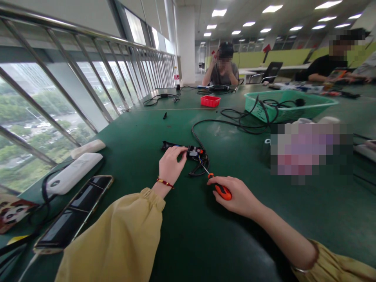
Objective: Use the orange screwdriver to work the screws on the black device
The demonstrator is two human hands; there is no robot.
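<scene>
A long black electrical device [194, 152] lies opened on the green table, its inner parts and thin coloured wires showing. A black cord runs from it. My left hand [172, 163] is closed on the device's near side, thumb and fingers pressed against its body; the fingertips are partly hidden. In my right hand [235, 194] is a screwdriver [223, 192] with an orange and black handle. Its thin metal shaft slants up and left, and the tip is at the wires by the right end of the device. Whether the tip touches a screw I cannot tell.
A green basket [293, 116] with black cables stands at the back right, near a small red tray [210, 102]. At left lie a phone [76, 213] and a white power bank [76, 172] beside the metal railing [88, 43]. Other people sit farther back.
</scene>
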